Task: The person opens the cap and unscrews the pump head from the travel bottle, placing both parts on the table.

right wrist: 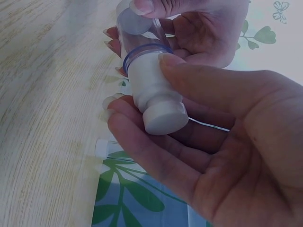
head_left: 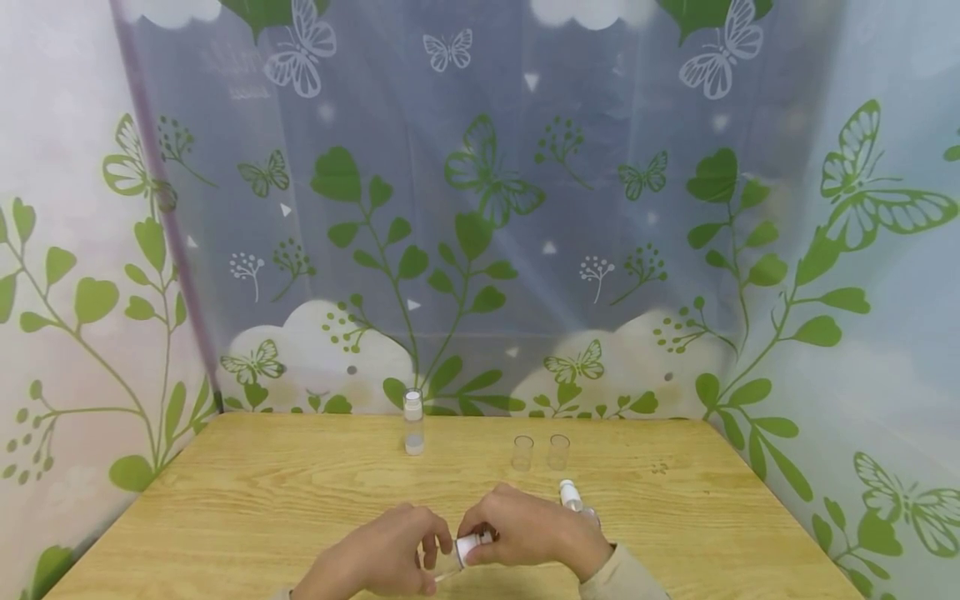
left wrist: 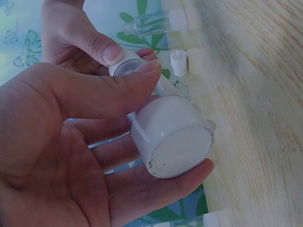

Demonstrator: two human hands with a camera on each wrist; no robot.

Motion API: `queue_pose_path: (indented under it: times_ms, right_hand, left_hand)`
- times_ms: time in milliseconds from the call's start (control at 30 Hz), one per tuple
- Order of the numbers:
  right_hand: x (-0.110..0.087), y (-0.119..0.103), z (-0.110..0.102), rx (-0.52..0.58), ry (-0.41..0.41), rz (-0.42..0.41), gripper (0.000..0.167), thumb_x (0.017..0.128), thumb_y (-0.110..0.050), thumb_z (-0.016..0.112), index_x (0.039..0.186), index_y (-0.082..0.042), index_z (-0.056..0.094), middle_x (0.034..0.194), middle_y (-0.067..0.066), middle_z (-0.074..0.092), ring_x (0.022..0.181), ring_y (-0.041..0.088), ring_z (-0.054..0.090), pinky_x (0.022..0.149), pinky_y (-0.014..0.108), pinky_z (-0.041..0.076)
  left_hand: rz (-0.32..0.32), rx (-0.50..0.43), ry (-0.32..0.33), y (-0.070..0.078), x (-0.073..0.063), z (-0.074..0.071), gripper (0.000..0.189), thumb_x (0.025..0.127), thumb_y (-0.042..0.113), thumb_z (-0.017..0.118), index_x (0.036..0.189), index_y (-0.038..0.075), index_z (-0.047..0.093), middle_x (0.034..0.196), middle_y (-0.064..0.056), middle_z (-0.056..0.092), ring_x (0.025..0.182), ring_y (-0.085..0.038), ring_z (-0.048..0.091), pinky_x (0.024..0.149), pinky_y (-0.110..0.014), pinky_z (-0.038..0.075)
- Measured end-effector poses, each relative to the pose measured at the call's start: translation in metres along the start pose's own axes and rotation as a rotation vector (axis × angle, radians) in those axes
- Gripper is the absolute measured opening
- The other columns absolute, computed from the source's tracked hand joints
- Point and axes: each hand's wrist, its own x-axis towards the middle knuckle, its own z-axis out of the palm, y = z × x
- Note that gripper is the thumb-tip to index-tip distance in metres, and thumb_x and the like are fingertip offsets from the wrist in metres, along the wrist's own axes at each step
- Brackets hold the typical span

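Between my two hands is a small clear bottle [right wrist: 142, 35] with a thick white base and a white pump top [right wrist: 154, 78]. It lies tilted above the wooden table. My left hand [head_left: 393, 546] holds the bottle body, with the thumb over it and the fingers beneath the white base [left wrist: 175, 137], as the left wrist view shows. My right hand [head_left: 525, 525] grips the white pump top between thumb and fingers, its round end pointing toward my right palm. A blue-tinted rim [right wrist: 147, 51] shows where top and clear body meet.
Farther back on the wooden table [head_left: 285, 475] stands another pump bottle [head_left: 413, 425]. Two clear cylinders, one left [head_left: 522, 454] and one right [head_left: 558, 452], stand right of it. A white-topped piece [head_left: 570, 493] is beside my right wrist. Patterned curtains [head_left: 450, 250] enclose the back and sides.
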Motion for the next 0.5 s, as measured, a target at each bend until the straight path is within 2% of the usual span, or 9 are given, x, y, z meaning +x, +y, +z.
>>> queue_pose_path:
  times_ms: [300, 500]
  right_hand:
    - [0.0006, 0.0000, -0.0002, -0.005, -0.006, 0.004, 0.014, 0.096, -0.014, 0.073, 0.108, -0.011, 0.078, 0.100, -0.006, 0.078, 0.081, -0.011, 0.061, 0.074, 0.010, 0.051]
    - [0.0005, -0.0001, 0.0006, 0.007, -0.008, -0.007, 0.014, 0.096, -0.014, 0.073, 0.109, -0.011, 0.078, 0.099, -0.005, 0.079, 0.079, -0.011, 0.061, 0.073, 0.010, 0.052]
  left_hand:
    - [0.006, 0.007, 0.000, 0.0007, -0.0006, -0.0005, 0.034, 0.074, 0.007, 0.088, 0.105, 0.014, 0.074, 0.081, 0.012, 0.067, 0.086, -0.007, 0.054, 0.067, -0.024, 0.049]
    - [0.011, -0.010, -0.012, 0.0007, -0.0008, -0.0006, 0.033, 0.075, 0.006, 0.087, 0.105, 0.012, 0.074, 0.081, 0.011, 0.067, 0.081, -0.004, 0.055, 0.066, -0.022, 0.050]
